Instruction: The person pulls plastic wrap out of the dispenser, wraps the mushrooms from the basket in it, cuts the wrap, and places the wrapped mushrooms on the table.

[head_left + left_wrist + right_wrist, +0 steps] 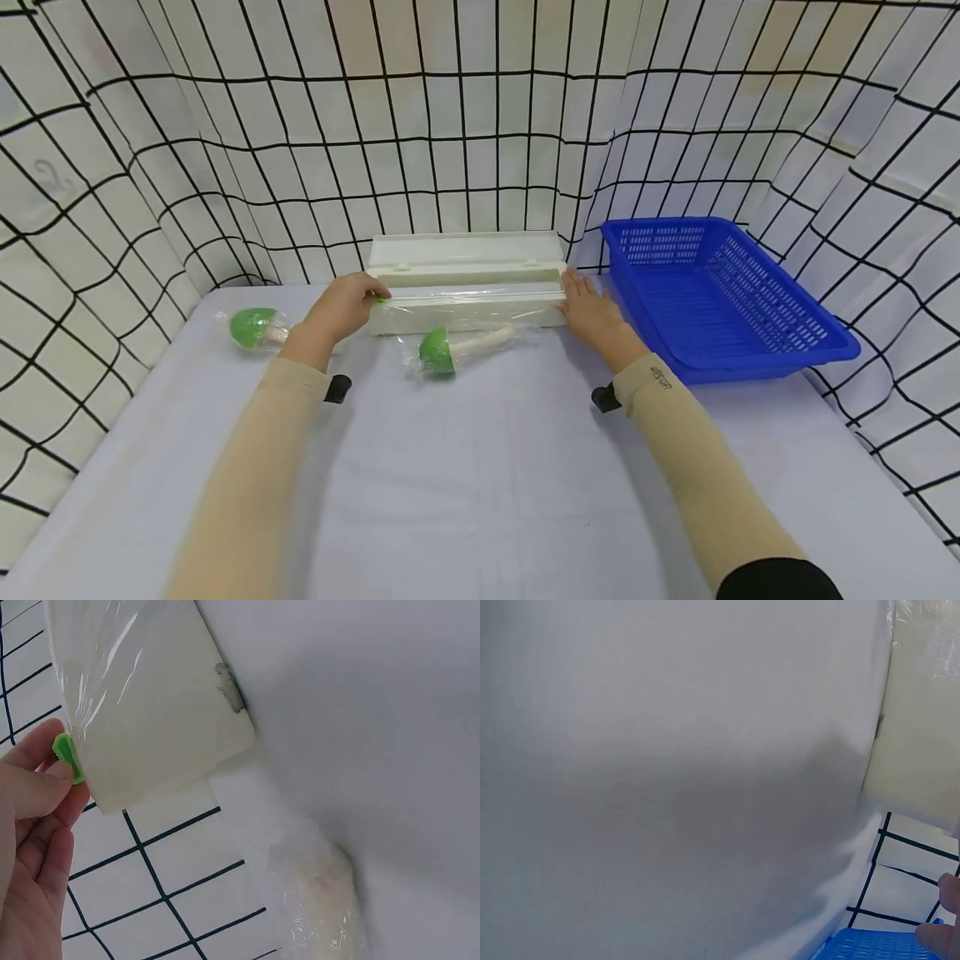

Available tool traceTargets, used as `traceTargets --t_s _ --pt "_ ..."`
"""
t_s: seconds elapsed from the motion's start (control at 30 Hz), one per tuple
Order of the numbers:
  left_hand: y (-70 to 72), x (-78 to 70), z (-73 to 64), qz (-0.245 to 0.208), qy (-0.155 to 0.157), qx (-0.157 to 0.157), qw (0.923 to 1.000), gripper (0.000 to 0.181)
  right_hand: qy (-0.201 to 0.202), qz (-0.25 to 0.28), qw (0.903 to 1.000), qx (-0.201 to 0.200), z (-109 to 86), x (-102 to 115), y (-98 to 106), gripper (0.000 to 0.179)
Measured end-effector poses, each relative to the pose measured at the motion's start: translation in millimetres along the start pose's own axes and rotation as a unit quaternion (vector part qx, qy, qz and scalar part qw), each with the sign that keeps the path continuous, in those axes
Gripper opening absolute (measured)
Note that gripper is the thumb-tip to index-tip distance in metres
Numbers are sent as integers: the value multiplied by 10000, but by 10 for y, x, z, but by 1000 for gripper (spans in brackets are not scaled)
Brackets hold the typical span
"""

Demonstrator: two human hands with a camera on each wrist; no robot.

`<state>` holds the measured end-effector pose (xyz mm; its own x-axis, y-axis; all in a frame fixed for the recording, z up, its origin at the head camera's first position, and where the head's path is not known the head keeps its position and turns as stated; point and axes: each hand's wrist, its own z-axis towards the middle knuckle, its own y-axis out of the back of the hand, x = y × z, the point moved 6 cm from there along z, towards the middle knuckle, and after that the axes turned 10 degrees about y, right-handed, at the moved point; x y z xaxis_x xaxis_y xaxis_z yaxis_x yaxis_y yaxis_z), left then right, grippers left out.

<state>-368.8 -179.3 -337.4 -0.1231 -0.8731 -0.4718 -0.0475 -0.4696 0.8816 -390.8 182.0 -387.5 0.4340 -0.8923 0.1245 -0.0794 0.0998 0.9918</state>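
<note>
A white cling film dispenser box lies at the back of the table with its lid raised. Clear film hangs over its front wall. At the box's left end my left hand pinches a small green slide cutter between thumb and fingers. My right hand rests against the box's right end, fingers extended; only its fingertips show in the right wrist view. Just in front of the box lies a film-wrapped toy mushroom with a green cap and pale stem. Another wrapped mushroom lies left of my left hand.
A blue plastic basket stands right of the box, close to my right hand. Black wire grid panels rise around the back and sides of the white-covered table.
</note>
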Motion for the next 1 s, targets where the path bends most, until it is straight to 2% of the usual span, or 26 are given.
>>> traceTargets --t_s 0.17,0.4,0.67,1.0 --pt "-7 -13 20 81 -80 -167 9998 27 -26 50 10000 -8 -2 -30 2 62" --pt "-14 -12 7 276 -94 -193 9994 27 -27 13 10000 23 -8 -41 -10 62" --pt "-2 74 -42 276 100 -73 9995 29 -4 46 10000 65 16 -23 -26 63" --pt "6 104 -28 242 98 -56 9996 29 -29 -33 10000 29 7 -35 -26 62"
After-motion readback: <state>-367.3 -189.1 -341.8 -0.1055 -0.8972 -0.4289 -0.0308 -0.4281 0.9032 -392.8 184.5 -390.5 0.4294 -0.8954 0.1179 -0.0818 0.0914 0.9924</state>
